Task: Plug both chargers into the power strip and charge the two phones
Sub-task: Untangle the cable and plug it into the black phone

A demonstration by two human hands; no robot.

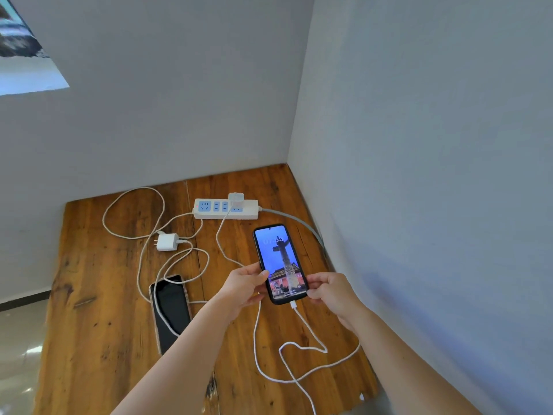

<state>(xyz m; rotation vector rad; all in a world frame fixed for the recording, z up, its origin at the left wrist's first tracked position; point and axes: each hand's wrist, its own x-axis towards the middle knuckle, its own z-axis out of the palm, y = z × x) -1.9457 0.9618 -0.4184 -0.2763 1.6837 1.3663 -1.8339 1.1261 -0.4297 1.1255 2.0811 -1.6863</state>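
Observation:
A white power strip (209, 212) with blue sockets lies at the back of the wooden table. One white charger (236, 199) is plugged into it, and its cable (299, 348) runs to the bottom of a lit phone (278, 259). My left hand (245, 287) and my right hand (332, 292) grip that phone's lower end from both sides, just above the table. A second white charger (167, 242) lies unplugged on the table. A dark-screened phone (170, 310) lies at the left with a cable draped over it.
The wooden table (98, 295) fits into a corner, with white walls behind and to the right. The strip's grey cord (302, 224) runs along the right wall. Loose cable loops (134, 211) lie at the back left. Tiled floor shows beyond the left edge.

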